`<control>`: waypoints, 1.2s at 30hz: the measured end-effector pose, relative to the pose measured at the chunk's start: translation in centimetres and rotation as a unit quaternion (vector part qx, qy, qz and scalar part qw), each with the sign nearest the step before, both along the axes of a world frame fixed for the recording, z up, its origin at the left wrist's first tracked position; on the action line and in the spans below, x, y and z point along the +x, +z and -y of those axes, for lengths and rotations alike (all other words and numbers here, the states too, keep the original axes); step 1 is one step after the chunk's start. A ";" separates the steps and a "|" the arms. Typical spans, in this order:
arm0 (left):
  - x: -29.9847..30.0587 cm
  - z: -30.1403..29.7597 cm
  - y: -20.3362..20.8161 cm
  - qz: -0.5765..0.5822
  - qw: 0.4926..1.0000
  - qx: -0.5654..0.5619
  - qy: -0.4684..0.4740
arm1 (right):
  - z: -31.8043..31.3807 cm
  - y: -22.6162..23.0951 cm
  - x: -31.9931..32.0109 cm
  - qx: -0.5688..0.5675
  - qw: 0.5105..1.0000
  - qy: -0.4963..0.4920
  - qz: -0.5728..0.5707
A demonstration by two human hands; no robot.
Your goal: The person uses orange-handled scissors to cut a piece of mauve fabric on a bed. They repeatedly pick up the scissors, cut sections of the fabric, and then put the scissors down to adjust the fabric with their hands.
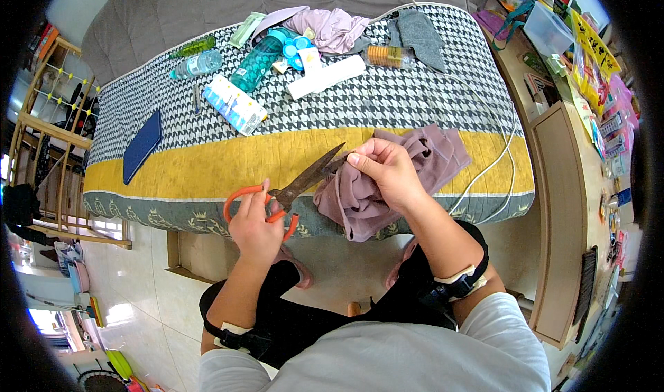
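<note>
My left hand [252, 220] grips a pair of scissors [308, 177] by the orange handles. The dark, worn blades are parted and point up and to the right. A mauve cloth garment [358, 207] lies bunched at the bed's near edge, partly hanging over it. My right hand [389, 173] pinches a corner of this cloth between thumb and fingers, close to the blades. Whether the blades touch the cloth is hard to make out.
The bed [207, 164] also holds a teal bottle [253, 63], a clear bottle [198, 64], a white-and-blue packet [234, 105], a white roll [326, 77], a navy notebook [142, 147] and a grey cloth [418, 38]. A white cable [508, 143] runs along the right side.
</note>
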State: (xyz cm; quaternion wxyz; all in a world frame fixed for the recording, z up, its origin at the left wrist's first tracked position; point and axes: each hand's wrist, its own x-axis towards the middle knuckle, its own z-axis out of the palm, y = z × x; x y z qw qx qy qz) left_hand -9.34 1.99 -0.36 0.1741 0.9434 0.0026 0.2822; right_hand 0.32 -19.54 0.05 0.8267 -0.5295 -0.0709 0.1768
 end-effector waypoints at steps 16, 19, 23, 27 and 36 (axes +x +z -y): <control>-0.2 0.4 -0.8 -0.054 0.988 -0.139 -0.039 | -1.0 -0.2 -0.8 0.137 0.990 0.003 -0.029; -0.1 0.6 -0.4 -0.068 0.989 -0.132 -0.014 | -0.9 -0.5 -0.7 0.121 0.992 -0.007 -0.019; 0.1 0.3 -0.4 -0.045 0.995 -0.090 0.001 | -0.4 0.0 -0.5 0.077 0.997 0.013 -0.001; 0.4 0.0 -0.2 -0.037 0.996 -0.080 -0.033 | 0.3 0.3 0.1 0.067 0.996 0.044 0.032; 0.1 0.4 -0.1 -0.058 0.991 -0.112 -0.045 | 0.3 1.2 0.2 0.018 0.998 0.031 0.059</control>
